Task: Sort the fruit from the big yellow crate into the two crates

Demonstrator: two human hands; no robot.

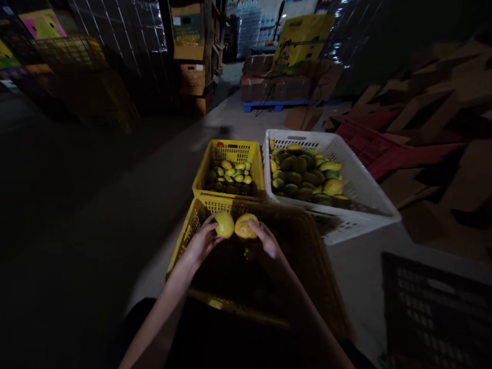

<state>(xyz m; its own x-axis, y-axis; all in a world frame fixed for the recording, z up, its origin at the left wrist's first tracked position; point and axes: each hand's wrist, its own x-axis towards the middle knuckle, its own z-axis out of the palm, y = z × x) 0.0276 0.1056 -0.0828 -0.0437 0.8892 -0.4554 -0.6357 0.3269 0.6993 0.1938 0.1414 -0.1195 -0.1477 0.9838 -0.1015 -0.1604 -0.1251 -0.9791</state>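
Over the near yellow crate [184, 241], our left hand [200, 243] and right hand [269, 246] each grip a yellow mango [224, 224]; hold gently, avoiding bruises.

Head-height, forward-down, close over crates [230, 154]

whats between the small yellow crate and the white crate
Nothing: in the head view the small yellow crate and the white crate stand side by side, with only a thin dark gap showing.

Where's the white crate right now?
Head view, right of centre: the white crate, holding green and yellow fruit, sits on the floor beside the small yellow crate, beyond the near yellow crate.
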